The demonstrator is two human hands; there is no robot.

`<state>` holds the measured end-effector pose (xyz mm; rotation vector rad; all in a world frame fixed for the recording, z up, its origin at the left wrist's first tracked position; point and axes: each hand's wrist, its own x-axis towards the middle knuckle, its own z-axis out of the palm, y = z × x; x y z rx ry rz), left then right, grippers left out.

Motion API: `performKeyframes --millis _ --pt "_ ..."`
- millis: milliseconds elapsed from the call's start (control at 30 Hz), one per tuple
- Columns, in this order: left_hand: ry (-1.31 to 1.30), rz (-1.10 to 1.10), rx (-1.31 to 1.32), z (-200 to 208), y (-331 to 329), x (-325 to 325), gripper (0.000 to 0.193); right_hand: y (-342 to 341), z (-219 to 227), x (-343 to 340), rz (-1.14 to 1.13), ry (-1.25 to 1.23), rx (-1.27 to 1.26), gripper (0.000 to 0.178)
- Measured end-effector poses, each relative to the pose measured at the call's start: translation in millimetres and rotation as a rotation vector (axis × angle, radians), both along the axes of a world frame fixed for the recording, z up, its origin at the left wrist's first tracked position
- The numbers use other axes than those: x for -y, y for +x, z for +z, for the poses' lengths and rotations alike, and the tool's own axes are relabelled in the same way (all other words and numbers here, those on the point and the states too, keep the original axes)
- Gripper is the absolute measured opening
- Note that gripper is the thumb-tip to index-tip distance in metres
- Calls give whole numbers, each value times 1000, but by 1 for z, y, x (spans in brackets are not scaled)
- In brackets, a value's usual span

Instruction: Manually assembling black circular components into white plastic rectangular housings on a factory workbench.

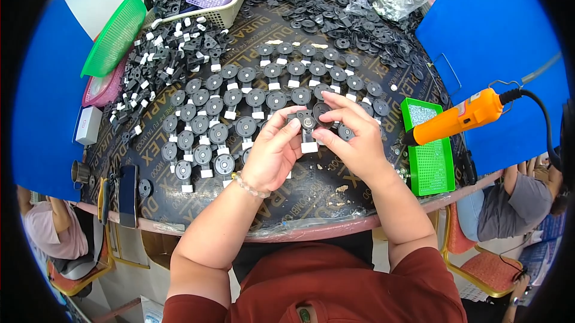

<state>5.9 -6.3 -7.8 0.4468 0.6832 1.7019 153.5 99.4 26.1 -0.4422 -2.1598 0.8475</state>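
My left hand (pixel 272 150) is closed on a small black plastic part (pixel 306 123) with a round metal centre and a white block at its lower end. Close against it, my right hand (pixel 354 134) has a black round disc (pixel 321 111) between its thumb and fingers. Fingers partly cover both pieces; whether the two touch I cannot tell. Beyond my hands, curved rows of black disc parts with white ends (pixel 276 100) lie flat on the dark table (pixel 305 200).
A heap of black-and-white parts (pixel 165 62) lies left, and loose black discs (pixel 359 29) are piled behind. To the right, an orange electric screwdriver (pixel 458 119) hangs over a green tray (pixel 431 170). A phone (pixel 128 197) and metal cup (pixel 80 172) stand left. Two people sit nearby.
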Motion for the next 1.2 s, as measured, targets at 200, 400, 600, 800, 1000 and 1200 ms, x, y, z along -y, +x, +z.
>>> performKeyframes --millis 200,400,600,800,1000,1200 --pt "-7 -54 -25 5 1 1 27 4 -5 -8 9 -5 -18 30" --pt "-2 -50 -29 4 -2 0 29 2 4 -3 167 47 -83 52" --pt "-44 -124 -50 1 -2 1 33 1 -2 -3 399 -209 -112 70" --pt "-8 -283 -59 -6 -4 4 32 7 5 -4 530 -447 -80 80" --pt "-39 -261 -32 -1 0 6 34 10 7 -4 541 -585 -65 83" --pt "-16 -234 -55 2 4 5 33 8 0 -8 514 -491 -25 82"
